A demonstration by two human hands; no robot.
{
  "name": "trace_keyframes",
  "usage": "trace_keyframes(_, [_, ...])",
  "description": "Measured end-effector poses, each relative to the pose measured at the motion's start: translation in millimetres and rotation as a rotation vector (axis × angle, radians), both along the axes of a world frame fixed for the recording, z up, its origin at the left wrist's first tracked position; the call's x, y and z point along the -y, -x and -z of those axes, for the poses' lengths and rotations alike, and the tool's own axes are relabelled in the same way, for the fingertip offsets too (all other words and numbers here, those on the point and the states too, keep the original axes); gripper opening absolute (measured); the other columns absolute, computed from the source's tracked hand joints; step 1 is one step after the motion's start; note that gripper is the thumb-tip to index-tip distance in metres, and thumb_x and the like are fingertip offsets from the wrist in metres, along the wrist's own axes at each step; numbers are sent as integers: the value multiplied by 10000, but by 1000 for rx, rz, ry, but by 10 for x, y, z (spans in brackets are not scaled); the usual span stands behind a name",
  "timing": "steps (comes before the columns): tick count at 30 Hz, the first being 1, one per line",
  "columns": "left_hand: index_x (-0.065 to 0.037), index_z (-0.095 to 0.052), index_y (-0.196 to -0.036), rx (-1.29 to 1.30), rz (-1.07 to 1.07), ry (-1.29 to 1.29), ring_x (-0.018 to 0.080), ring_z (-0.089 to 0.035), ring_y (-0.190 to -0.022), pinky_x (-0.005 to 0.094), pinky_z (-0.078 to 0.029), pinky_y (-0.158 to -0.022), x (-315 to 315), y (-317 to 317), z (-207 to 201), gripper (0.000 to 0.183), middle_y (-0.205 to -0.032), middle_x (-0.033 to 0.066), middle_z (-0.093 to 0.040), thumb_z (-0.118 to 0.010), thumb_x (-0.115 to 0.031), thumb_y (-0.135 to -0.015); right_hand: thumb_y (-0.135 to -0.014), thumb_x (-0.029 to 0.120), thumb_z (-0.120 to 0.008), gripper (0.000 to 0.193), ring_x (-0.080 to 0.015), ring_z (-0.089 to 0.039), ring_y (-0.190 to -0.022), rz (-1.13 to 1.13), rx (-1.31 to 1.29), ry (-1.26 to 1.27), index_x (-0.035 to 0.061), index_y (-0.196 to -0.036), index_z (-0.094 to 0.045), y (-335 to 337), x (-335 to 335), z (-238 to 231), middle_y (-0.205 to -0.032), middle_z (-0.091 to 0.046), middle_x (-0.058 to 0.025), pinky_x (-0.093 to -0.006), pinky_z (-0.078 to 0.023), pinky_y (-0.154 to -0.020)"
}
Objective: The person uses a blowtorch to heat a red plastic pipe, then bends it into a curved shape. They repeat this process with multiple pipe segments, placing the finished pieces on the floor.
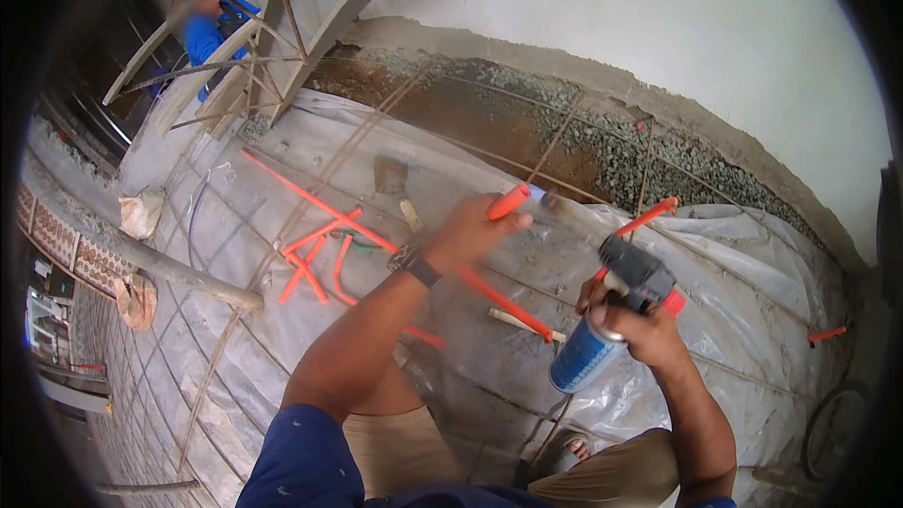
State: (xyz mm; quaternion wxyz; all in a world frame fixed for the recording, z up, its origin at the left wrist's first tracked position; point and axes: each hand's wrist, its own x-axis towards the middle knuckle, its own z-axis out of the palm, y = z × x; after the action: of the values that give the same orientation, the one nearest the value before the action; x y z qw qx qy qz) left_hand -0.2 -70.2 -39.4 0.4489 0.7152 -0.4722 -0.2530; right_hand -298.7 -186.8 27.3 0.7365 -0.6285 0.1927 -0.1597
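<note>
An orange plastic pipe (509, 201) is gripped in my left hand (470, 237), its end poking out past the thumb. My right hand (644, 327) is wrapped round a gas torch, with a black head (640, 268) on a blue canister (587, 356). The torch's blurred nozzle (569, 214) points toward the pipe end, and a faint bluish glow shows between them. Below my left hand, another orange pipe length (508, 305) slants over the plastic sheet; whether it joins the held pipe, I cannot tell. A bent orange pipe (649, 216) lies behind the torch.
Several orange pipe pieces (315, 249) lie on plastic sheeting (348, 146) under a rebar grid. A flat-bladed tool (390, 175) lies beyond my left hand. Gravel (630, 165) edges the white wall (715, 28). A person in blue (202, 38) is behind the curved stair frame (324, 14).
</note>
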Motion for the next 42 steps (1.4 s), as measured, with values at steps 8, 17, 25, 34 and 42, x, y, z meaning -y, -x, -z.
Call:
trace_keyframes(8, [-70,-752,-1334,-47,119,20,50,-442,-784,275,-438,-695,-46,-270,23,408,-872,-64,-505,-630,-416,-1155,-887,137,-783,223,-210,-716,-954,202,-98,92,32,-1075,-729,71,131,4,-1025,-743,-96,-389,-560,-880])
trace_keyframes(17, [-58,-755,-1357,-276,91,-10,53,-596,-832,244,-523,-740,-137,-167,-138,390,-990,-33,-689,-623,-373,-1168,-900,97,-816,191,-133,-689,-916,245,10,89,35,-1067,-747,98,275,48,-979,-740,-16,-328,-552,-848])
trace_keyframes(25, [-41,-761,-1299,-225,85,60,55,-608,-819,248,-534,-721,-127,-238,-133,352,-1001,-32,-701,-615,-334,-1171,-904,138,-799,173,-180,-697,-932,241,-64,86,34,-1029,-739,62,229,93,-1002,-745,-75,-360,-549,-868])
trace_keyframes(34, [-22,-755,-1303,-273,53,129,61,-611,-847,256,-518,-747,-80,-245,-177,350,-995,-20,-706,-617,-312,-1166,-901,138,-799,173,-181,-699,-946,233,-43,80,40,-1031,-741,46,187,42,-993,-748,-75,-374,-551,-876])
trace_keyframes(42, [-58,-585,-1560,-669,27,219,122,-639,-1038,297,-556,-908,-96,-319,-511,494,-1249,45,-707,-671,-302,-1139,-887,188,-814,244,-197,-708,-960,228,-54,20,43,-1071,-746,38,214,48,-998,-755,-86,-371,-551,-892])
